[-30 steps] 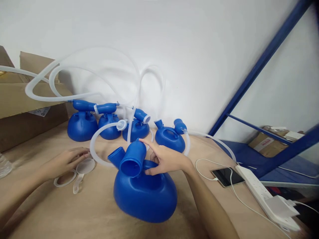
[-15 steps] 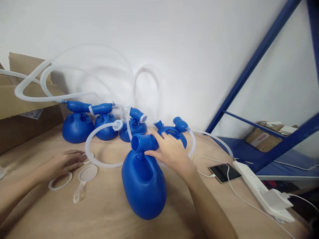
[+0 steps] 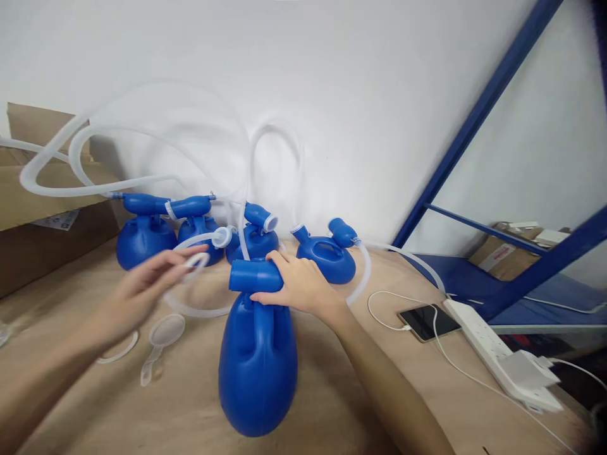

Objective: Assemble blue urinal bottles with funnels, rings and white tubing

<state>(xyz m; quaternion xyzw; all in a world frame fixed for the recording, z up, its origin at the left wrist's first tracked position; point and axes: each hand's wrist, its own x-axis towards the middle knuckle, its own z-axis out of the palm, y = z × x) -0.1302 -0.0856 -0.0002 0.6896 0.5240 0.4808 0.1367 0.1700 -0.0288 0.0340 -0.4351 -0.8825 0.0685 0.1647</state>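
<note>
A large blue plastic bottle stands at the near middle of the table, its open neck pointing left. My right hand is wrapped round the right part of that neck. Between the fingertips of my left hand is a white ring, raised above the table and slightly blurred, left of the bottle's mouth. Below my left hand lie another white ring, partly hidden by the hand, and a translucent round cap with a strap.
Several blue bottles with clear hoses line the wall. A cardboard box is at left. On the right are a phone, a white power strip with cables, and a blue metal frame.
My left hand has lifted a white ring off the table and moved it right, towards the bottle. The held bottle has turned and shifted left with my right hand.
</note>
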